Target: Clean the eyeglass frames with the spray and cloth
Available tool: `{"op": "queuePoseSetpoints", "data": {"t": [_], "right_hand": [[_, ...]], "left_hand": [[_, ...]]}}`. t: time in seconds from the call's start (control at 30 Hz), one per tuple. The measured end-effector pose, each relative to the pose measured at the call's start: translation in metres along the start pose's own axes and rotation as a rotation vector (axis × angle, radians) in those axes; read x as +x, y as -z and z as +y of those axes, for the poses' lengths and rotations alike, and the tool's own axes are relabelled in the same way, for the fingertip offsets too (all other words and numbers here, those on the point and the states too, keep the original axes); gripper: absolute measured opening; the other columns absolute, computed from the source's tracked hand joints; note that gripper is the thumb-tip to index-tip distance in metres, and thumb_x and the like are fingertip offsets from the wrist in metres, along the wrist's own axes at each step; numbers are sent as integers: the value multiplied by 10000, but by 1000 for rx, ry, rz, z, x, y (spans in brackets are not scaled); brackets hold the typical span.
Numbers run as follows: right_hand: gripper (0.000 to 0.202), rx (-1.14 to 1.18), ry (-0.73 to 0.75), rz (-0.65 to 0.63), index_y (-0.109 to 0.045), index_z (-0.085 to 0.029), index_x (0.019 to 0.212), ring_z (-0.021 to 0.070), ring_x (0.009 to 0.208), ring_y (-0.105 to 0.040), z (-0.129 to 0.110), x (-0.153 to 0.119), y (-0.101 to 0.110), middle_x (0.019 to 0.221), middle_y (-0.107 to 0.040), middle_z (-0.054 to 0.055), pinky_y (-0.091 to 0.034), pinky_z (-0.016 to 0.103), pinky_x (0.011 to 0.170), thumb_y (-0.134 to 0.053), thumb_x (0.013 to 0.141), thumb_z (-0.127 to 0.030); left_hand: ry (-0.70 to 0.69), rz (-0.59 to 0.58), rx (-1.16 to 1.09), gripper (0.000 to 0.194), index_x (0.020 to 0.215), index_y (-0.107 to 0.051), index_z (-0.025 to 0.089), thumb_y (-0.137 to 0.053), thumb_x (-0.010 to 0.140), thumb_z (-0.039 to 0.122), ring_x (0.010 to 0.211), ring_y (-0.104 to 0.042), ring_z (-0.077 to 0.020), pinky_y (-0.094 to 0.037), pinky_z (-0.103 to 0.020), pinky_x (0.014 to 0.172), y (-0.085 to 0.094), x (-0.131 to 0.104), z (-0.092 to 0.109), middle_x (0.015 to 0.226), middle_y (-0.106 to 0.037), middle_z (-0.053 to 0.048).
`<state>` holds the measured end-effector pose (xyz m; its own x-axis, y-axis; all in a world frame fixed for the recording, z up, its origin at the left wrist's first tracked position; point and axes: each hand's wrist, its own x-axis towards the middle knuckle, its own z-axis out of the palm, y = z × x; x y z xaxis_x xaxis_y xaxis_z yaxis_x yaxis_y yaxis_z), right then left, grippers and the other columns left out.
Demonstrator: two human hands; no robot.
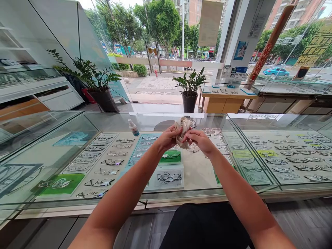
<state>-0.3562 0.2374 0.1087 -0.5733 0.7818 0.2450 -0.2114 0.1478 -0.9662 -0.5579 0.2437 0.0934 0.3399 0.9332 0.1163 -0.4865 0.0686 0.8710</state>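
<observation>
Above the glass counter, both hands meet at a crumpled beige cloth (178, 140). My left hand (168, 137) is closed around the cloth from the left, thumb on top. From the right, my right hand (201, 140) pinches the cloth's edge with thumb and fingers. Thin wire-like parts, which look like an eyeglass frame, show at the cloth's top and below my right fingers; the folds and fingers hide most of them. A small white spray bottle (133, 127) stands on the counter, left of my hands.
Under the glass of the display counter (197, 173) lie rows of eyeglasses (169, 177) on trays and green cloths. Across the counter stand two potted plants (190, 100), a wooden display table (220, 103) and a glass front facing the street. Another glass case (290, 152) adjoins on the right.
</observation>
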Motion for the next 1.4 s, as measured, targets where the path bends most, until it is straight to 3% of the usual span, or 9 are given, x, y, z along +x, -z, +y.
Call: {"op": "queuePoseSetpoints", "data": {"t": [0.13, 0.27, 0.5, 0.73, 0.97, 1.1, 1.17, 1.3, 1.4], "right_hand": [[319, 41, -5, -3, -857, -213, 800, 177, 775, -546, -1, 0, 2, 918, -803, 82, -458, 342, 743, -804, 905, -510], [305, 59, 3, 36, -848, -210, 803, 172, 776, -543, -1, 0, 3, 901, -787, 70, -445, 334, 734, -805, 898, -497], [321, 5, 4, -4, -841, -206, 784, 160, 736, -534, -1, 1, 0, 896, -791, 74, -452, 338, 743, -790, 896, -502], [342, -70, 2, -13, -798, -208, 771, 153, 690, -502, 0, 1, -3, 853, -771, 59, -451, 336, 718, -757, 914, -516], [352, -102, -4, -27, -803, -204, 772, 153, 688, -494, 0, 1, -4, 889, -800, 74, -452, 338, 708, -724, 937, -505], [368, -56, -14, -15, -811, -206, 771, 159, 699, -509, 1, 2, -3, 873, -801, 74, -460, 342, 717, -781, 905, -547], [371, -19, -19, -9, -812, -206, 769, 163, 709, -519, 2, 2, -2, 867, -798, 74, -466, 345, 727, -796, 888, -557], [360, 15, -27, 6, -819, -201, 763, 160, 718, -518, 3, 2, -2, 867, -788, 74, -465, 343, 740, -794, 874, -543], [349, -1, -36, 5, -820, -199, 770, 159, 726, -526, 2, 2, -2, 877, -782, 75, -470, 344, 755, -787, 882, -529]], "left_hand": [[41, -15, 13, 444, 1085, -797, 171, -986, 811, 466, 750, -750, -229, -637, -362, 783, -3, -2, 2, 817, -765, -61], [12, 29, -26, 421, 956, -790, 166, -966, 840, 531, 714, -720, -200, -617, -318, 713, -5, -1, 4, 839, -779, -73], [-18, 11, 27, 545, 930, -794, 105, -1072, 692, 510, 646, -689, -171, -568, -273, 664, -7, 0, 3, 734, -743, -66], [-126, 7, 108, 574, 669, -662, 156, -1023, 730, 599, 484, -555, -127, -460, -251, 542, -23, 1, 1, 525, -606, -10], [-84, 71, 102, 596, 769, -680, 164, -925, 818, 705, 461, -571, -158, -518, -304, 527, -19, 2, -3, 530, -604, -10], [-48, 59, 64, 588, 1000, -793, 115, -991, 777, 623, 653, -718, -200, -607, -326, 652, -12, 0, 1, 815, -787, -89], [-23, 21, 75, 593, 1074, -817, 103, -1016, 763, 567, 737, -759, -222, -628, -338, 722, -11, -2, 3, 890, -813, -113], [-13, -89, 124, 499, 992, -807, 113, -1000, 793, 528, 654, -745, -248, -630, -377, 734, -13, -3, 4, 614, -690, -50], [-48, -94, 141, 456, 823, -744, 143, -968, 830, 540, 598, -717, -237, -612, -365, 685, -16, -2, 2, 541, -631, -35]]}}
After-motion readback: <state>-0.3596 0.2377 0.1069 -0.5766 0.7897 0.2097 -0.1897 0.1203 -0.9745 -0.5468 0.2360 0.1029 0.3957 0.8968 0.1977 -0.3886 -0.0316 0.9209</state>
